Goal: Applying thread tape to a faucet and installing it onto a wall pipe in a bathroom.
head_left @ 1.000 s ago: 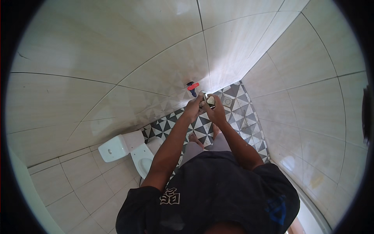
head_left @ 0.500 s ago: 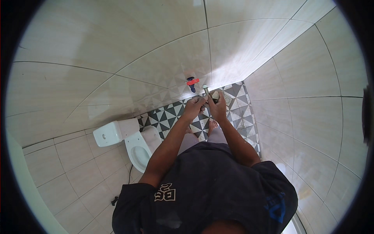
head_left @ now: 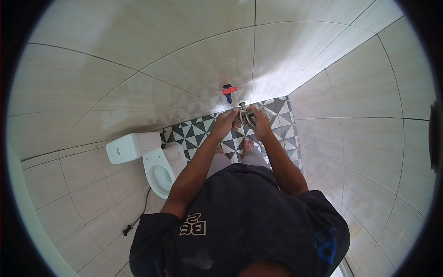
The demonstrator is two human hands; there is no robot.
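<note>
A small metal tap [head_left: 242,107] with a whitish end is held up between my two hands, in front of the wall. My right hand [head_left: 261,123] is closed round its body, and part of the curved metal shows between the fingers. My left hand [head_left: 225,124] pinches the near left side of the same tap, its fingertips bent close to the right hand's. Just beyond the hands, a dark blue tap [head_left: 227,94] with a red handle [head_left: 230,91] sticks out of the tiled wall, touched by neither hand. My fingers cover much of the metal tap.
A white toilet [head_left: 161,171] with its cistern [head_left: 123,148] stands to the left. A hose with a black sprayer [head_left: 128,229] lies at the lower left. Patterned black-and-white tiles [head_left: 191,131] cover the floor, with a drain [head_left: 269,115] near the right corner.
The metal tap has turned in my hands, so more of its curved part shows. My left fingers have shifted on it, and the right hand's grip has changed. The whole view has tilted slightly.
</note>
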